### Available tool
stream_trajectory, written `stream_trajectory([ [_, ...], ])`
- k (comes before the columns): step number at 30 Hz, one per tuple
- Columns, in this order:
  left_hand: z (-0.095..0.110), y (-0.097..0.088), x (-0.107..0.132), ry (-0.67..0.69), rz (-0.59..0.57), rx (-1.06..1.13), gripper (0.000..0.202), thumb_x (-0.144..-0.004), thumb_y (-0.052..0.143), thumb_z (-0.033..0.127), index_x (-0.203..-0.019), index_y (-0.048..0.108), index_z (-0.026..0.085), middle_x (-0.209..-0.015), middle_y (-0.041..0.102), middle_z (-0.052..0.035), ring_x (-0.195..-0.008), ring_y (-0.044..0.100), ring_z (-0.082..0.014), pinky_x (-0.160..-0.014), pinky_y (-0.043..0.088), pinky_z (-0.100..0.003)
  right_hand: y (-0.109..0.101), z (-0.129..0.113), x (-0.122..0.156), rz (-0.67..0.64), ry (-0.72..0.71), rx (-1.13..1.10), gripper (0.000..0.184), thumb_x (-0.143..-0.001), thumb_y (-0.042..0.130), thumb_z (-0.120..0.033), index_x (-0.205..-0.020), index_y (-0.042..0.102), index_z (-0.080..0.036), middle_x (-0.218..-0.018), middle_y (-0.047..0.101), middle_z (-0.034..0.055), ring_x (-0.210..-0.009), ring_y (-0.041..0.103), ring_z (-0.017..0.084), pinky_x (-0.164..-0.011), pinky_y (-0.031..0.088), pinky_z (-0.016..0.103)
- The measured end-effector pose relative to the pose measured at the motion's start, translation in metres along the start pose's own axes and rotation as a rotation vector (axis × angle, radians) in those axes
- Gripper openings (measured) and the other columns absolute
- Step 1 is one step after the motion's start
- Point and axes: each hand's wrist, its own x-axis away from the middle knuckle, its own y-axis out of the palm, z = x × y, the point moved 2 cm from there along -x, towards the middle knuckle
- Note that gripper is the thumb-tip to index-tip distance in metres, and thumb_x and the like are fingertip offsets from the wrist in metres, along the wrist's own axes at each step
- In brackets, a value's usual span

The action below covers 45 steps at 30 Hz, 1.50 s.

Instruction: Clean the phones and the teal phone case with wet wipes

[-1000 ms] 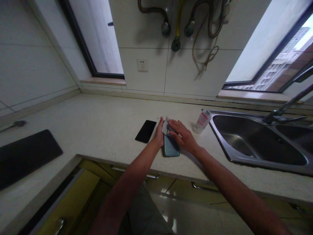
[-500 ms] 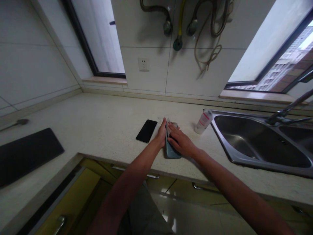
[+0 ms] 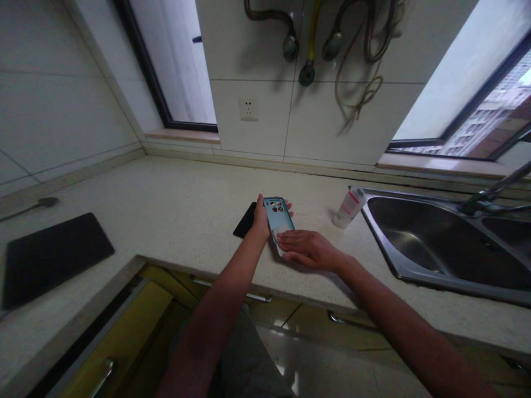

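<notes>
A light-blue phone case (image 3: 274, 214), with round camera holes at its far end, is held above the counter. My left hand (image 3: 261, 220) grips its left side, thumb along the edge and fingertips showing past the right edge. My right hand (image 3: 309, 249) presses a pale wipe (image 3: 279, 233) flat against the inside of the case at the near end. Under and left of my left hand lies a black phone (image 3: 244, 221), screen up, partly covered by the hand.
A clear bottle with a pink-and-white label (image 3: 349, 208) stands right of my hands, before the steel sink (image 3: 398, 232). A dark flat panel (image 3: 58, 257) lies at the left of the counter (image 3: 186, 210), with a long-handled utensil (image 3: 47, 202) behind it.
The wipe and my right hand have slid from the far end of the case to its near end. The case has tilted and shifted left, over part of the phone.
</notes>
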Motion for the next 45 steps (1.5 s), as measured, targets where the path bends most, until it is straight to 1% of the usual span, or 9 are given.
stream_trajectory([
  [5, 0.003, 0.001, 0.001, -0.046, -0.014, -0.011, 0.074, -0.098, 0.024, 0.065, -0.112, 0.066, 0.005, -0.077, 0.071, -0.0155, -0.07, 0.069, -0.0259, -0.072, 0.055, -0.039, -0.012, 0.012, 0.008, 0.003, 0.079, 0.159, 0.032, -0.103, 0.049, -0.035, -0.105, 0.078, -0.024, -0.109, 0.077, 0.0045, -0.11, 0.072, 0.021, -0.113, 0.048, 0.047],
  [10, 0.004, -0.003, 0.0, -0.038, 0.013, -0.028, 0.079, -0.098, 0.02, 0.065, -0.118, 0.066, 0.003, -0.078, 0.072, -0.0167, -0.069, 0.069, -0.0278, -0.073, 0.055, -0.041, -0.006, 0.021, 0.009, 0.044, 0.151, 0.317, 0.032, -0.102, 0.05, -0.038, -0.112, 0.076, -0.022, -0.118, 0.074, 0.0084, -0.125, 0.063, 0.028, -0.118, 0.039, 0.055],
  [14, -0.007, -0.004, -0.002, -0.095, 0.0, -0.051, 0.078, -0.098, 0.024, 0.065, -0.111, 0.069, 0.002, -0.077, 0.072, -0.0173, -0.067, 0.069, -0.0285, -0.074, 0.055, -0.042, 0.008, 0.032, 0.009, 0.035, 0.258, 0.424, 0.048, -0.1, 0.049, -0.051, -0.129, 0.068, -0.017, -0.14, 0.06, 0.0156, -0.14, 0.049, 0.033, -0.123, 0.028, 0.06],
  [18, -0.025, -0.002, -0.005, -0.144, -0.006, -0.09, 0.062, -0.099, 0.037, 0.059, -0.104, 0.071, 0.007, -0.073, 0.072, -0.0123, -0.06, 0.068, -0.024, -0.076, 0.056, -0.038, 0.016, 0.047, 0.013, 0.066, 0.399, 0.431, 0.068, -0.1, 0.042, -0.061, -0.148, 0.051, -0.014, -0.156, 0.041, 0.0189, -0.15, 0.031, 0.035, -0.124, 0.019, 0.062],
  [22, -0.034, 0.001, -0.002, -0.174, -0.048, -0.106, 0.06, -0.099, 0.039, 0.059, -0.108, 0.072, 0.01, -0.081, 0.075, -0.0131, -0.071, 0.072, -0.0246, -0.08, 0.056, -0.037, 0.017, 0.057, 0.015, 0.07, 0.489, 0.388, 0.076, -0.1, 0.036, -0.063, -0.155, 0.04, -0.01, -0.161, 0.031, 0.0218, -0.154, 0.021, 0.035, -0.125, 0.015, 0.062],
  [27, -0.038, 0.007, 0.006, -0.17, -0.024, -0.149, 0.058, -0.1, 0.038, 0.058, -0.112, 0.072, 0.013, -0.086, 0.076, -0.0124, -0.083, 0.073, -0.026, -0.085, 0.055, -0.038, 0.023, 0.056, 0.012, 0.056, 0.466, 0.326, 0.076, -0.102, 0.033, -0.062, -0.16, 0.027, -0.014, -0.164, 0.023, 0.0204, -0.155, 0.012, 0.034, -0.124, 0.011, 0.065],
  [33, -0.049, 0.009, 0.01, -0.073, -0.021, -0.179, 0.05, -0.101, 0.041, 0.054, -0.117, 0.07, 0.017, -0.095, 0.077, -0.0111, -0.092, 0.073, -0.0244, -0.091, 0.053, -0.036, 0.027, 0.052, 0.007, 0.068, 0.324, 0.246, 0.076, -0.104, 0.03, -0.058, -0.163, 0.011, -0.016, -0.166, 0.012, 0.0177, -0.156, 0.008, 0.028, -0.126, 0.014, 0.058],
  [38, -0.047, 0.011, 0.01, -0.092, -0.062, -0.125, 0.058, -0.1, 0.035, 0.06, -0.113, 0.069, 0.015, -0.09, 0.076, -0.0134, -0.089, 0.073, -0.026, -0.087, 0.055, -0.038, 0.025, 0.044, 0.009, 0.082, 0.266, 0.191, 0.077, -0.101, 0.035, -0.061, -0.162, 0.021, -0.017, -0.165, 0.02, 0.0173, -0.156, 0.014, 0.028, -0.126, 0.017, 0.058],
  [45, -0.023, 0.007, 0.007, -0.004, -0.052, -0.03, 0.062, -0.1, 0.028, 0.062, -0.1, 0.066, 0.014, -0.076, 0.072, -0.0112, -0.071, 0.071, -0.023, -0.075, 0.057, -0.039, 0.015, 0.013, 0.001, 0.108, 0.115, 0.029, 0.051, -0.1, 0.051, -0.048, -0.143, 0.058, -0.021, -0.148, 0.053, 0.0131, -0.141, 0.047, 0.028, -0.122, 0.034, 0.053],
])
